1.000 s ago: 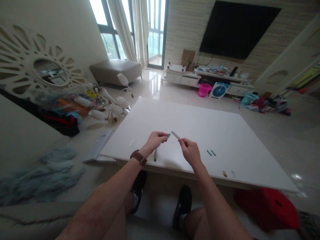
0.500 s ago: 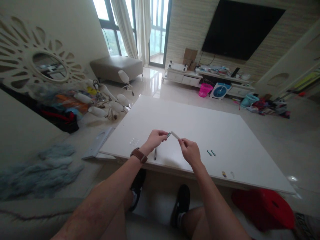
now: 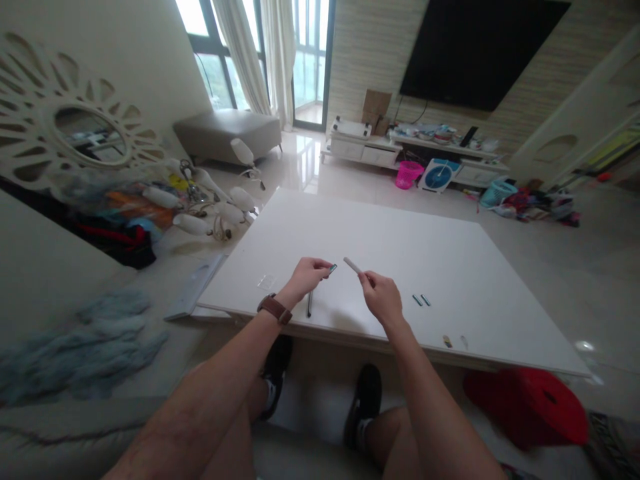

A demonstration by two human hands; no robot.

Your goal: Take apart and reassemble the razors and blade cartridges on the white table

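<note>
My left hand (image 3: pixel 306 276), with a brown watch on its wrist, pinches a small green-ended piece (image 3: pixel 333 269) above the white table (image 3: pixel 390 240). My right hand (image 3: pixel 383 298) is closed round a short white stick (image 3: pixel 352 265) that points up and left toward that piece. A small gap separates the two ends. A dark thin rod (image 3: pixel 309 304) lies on the table under my left hand. Two small green pieces (image 3: pixel 421 300) lie to the right of my right hand.
Two tiny bits (image 3: pixel 453 341) lie near the table's front edge. A red stool (image 3: pixel 530 403) stands at the lower right. A white-bulbed lamp fixture (image 3: pixel 215 210) and clutter lie on the floor to the left. A TV stand (image 3: pixel 400 153) and pink basket (image 3: pixel 408 175) are behind.
The green-ended piece and the white stick, nearly touching half a second ago, have drawn slightly apart. The view has shifted a little; both hands stay above the table's near edge.
</note>
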